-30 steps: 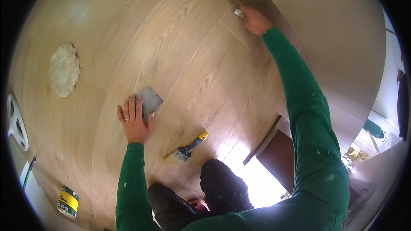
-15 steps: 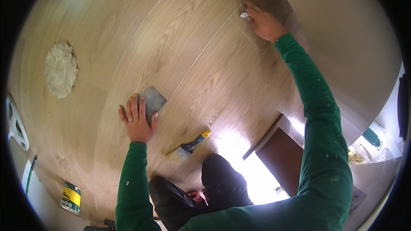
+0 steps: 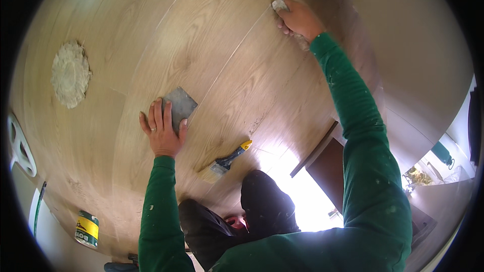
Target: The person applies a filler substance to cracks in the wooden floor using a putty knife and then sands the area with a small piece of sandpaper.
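My left hand (image 3: 162,131) lies flat with fingers outstretched on wood-look flooring, its fingertips and thumb touching a thin grey square plate (image 3: 180,105). The plate's exact kind does not show. Farther off to the right, my right hand (image 3: 298,20) is closed around a crumpled whitish wad, like a rag or paper (image 3: 279,4). Bits of the wad stick out on both sides of the fist, pressed down beside a light seam between planks. Between my left hand and my knees a paintbrush (image 3: 227,161) with a dark, yellow-tipped handle rests on the floor.
A ruffled cream-coloured round mat or mound (image 3: 70,74) is at the left. A tin with a yellow label (image 3: 87,229) stands lower left, near a thin green stick (image 3: 39,209). A curved pale surface (image 3: 413,45) bounds the right side; a brown panel (image 3: 325,171) stands nearer me.
My right hand has shifted left along the floor and turned, with more of the whitish wad now showing. My left hand stays on the grey plate. The view has tilted slightly.
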Demonstrator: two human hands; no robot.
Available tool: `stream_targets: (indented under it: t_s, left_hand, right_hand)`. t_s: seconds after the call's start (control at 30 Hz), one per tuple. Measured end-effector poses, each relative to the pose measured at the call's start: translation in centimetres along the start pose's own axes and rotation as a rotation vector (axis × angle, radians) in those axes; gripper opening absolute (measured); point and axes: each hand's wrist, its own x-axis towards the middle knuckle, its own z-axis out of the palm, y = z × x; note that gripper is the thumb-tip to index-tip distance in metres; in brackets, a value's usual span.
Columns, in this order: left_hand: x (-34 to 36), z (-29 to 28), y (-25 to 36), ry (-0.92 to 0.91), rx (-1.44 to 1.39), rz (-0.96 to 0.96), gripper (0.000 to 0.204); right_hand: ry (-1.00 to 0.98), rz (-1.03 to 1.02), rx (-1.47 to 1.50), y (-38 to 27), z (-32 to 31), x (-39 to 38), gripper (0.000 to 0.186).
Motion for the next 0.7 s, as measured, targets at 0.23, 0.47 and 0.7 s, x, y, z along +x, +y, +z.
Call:
stream_targets:
  t_s: [0.23, 0.47, 0.7]
  left_hand:
    - [0.1, 0.2, 0.2, -0.001, -0.005, 0.007, 0.065]
    - [0.0, 0.3, 0.1, -0.019, -0.006, 0.008, 0.067]
    - [0.2, 0.3, -0.3, -0.024, -0.001, 0.02, 0.068]
  right_hand:
    - [0.201, 0.066, 0.361, 1.6, 3.6, -0.8, 0.027]
    - [0.267, 0.061, 0.247, 0.8, 5.3, -1.3, 0.025]
    - [0.156, 0.13, 0.654, 1.3, 5.7, -2.8, 0.019]
